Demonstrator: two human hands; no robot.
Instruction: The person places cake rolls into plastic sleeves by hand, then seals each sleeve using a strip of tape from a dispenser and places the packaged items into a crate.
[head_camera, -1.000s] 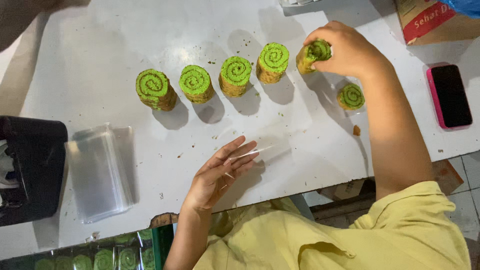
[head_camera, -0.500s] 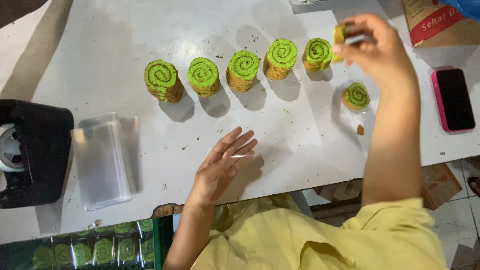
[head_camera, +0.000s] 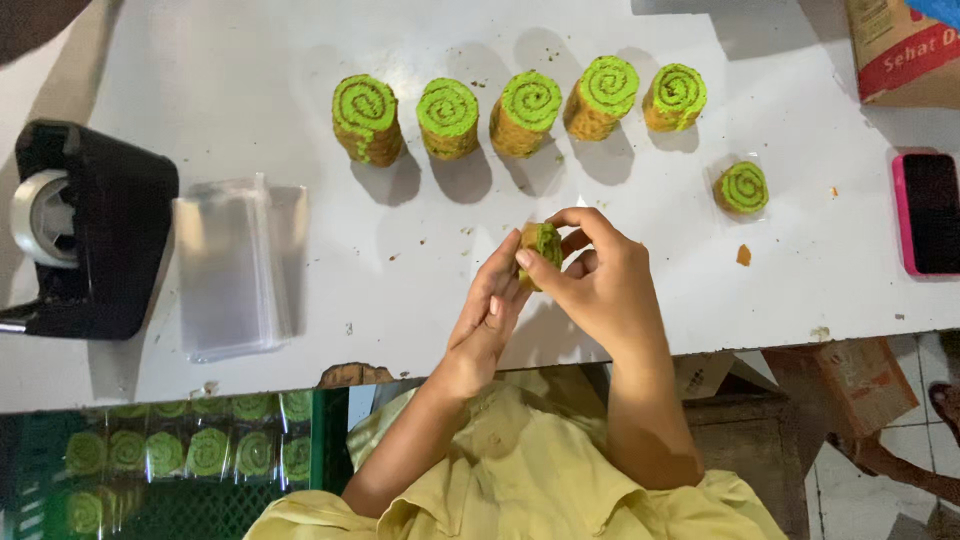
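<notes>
My right hand (head_camera: 600, 285) holds a green spiral roll slice (head_camera: 543, 246) over the near part of the white table (head_camera: 250, 60). My left hand (head_camera: 490, 310) touches the same slice from the left, fingers stretched up along it. Beyond my hands, several green spiral roll slices (head_camera: 530, 112) stand in a row on the table. One thinner slice (head_camera: 742, 188) lies apart to the right of the row.
A stack of clear plastic sleeves (head_camera: 232, 265) lies at the left, beside a black tape dispenser (head_camera: 85, 230). A pink-cased phone (head_camera: 928, 212) and a cardboard box (head_camera: 900, 45) are at the right. Wrapped slices fill a green crate (head_camera: 190, 455) below the table edge.
My right hand has carried a slice from the far right end of the row down to the table's near middle. My left hand has lifted off the table and met it.
</notes>
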